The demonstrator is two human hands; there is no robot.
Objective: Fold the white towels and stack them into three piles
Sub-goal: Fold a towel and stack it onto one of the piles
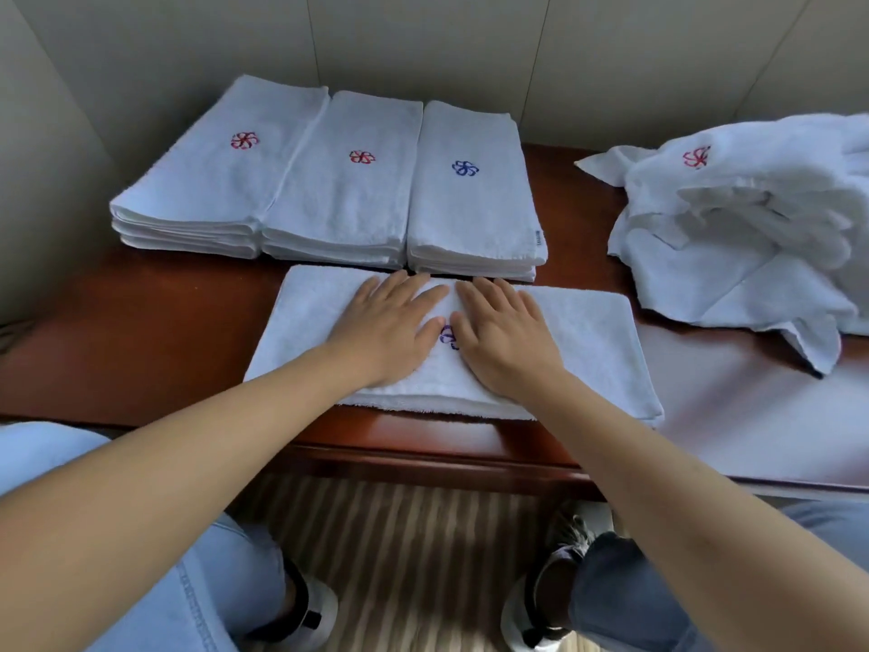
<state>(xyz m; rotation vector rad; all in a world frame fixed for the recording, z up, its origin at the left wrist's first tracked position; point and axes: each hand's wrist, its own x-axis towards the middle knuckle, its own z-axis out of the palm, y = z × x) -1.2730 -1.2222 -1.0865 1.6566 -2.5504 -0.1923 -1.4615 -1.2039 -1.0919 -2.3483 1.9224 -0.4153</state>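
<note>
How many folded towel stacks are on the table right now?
3, side by side along the back: left stack, middle stack, right stack. How many towels each holds is unclear.

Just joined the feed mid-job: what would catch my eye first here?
Both hands, left hand and right hand, press flat on a folded towel at the table's near edge. Behind it sit three neat piles side by side, and a crumpled heap of unfolded towels lies far right.

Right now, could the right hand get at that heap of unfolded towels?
Probably yes: the right hand lies flat on the folded towel, and only bare table separates it from the heap.
</note>
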